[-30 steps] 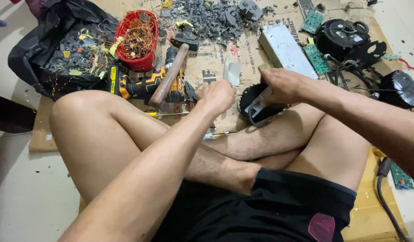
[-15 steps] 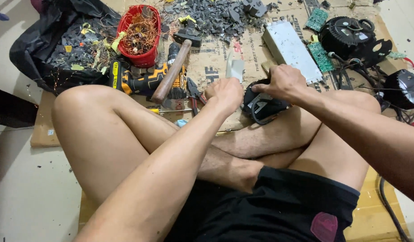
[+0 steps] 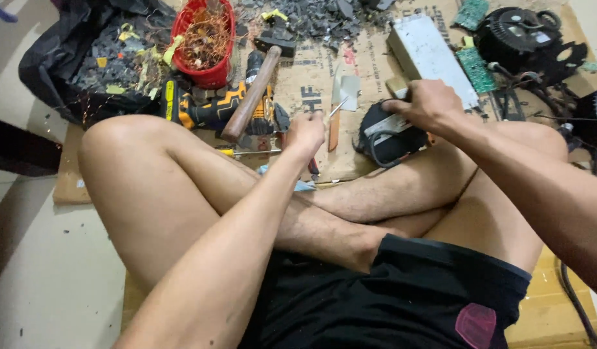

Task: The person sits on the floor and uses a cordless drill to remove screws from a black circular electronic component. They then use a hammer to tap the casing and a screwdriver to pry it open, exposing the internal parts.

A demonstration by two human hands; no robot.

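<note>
Black part [image 3: 389, 139] still gripped by right hand [image 3: 427, 103]; left hand [image 3: 306, 132], clenched on thin tool [image 3: 337, 107], pulled back.

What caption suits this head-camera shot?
Seated cross-legged, left hand holds a thin tool while right hand steadies a black device.

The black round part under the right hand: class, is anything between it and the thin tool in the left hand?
Nothing visible. The left hand holds a thin metal tool whose tip points toward the black round part, which the right hand grips from above. Only bare cardboard and a cleaver lie below the gap.
</note>
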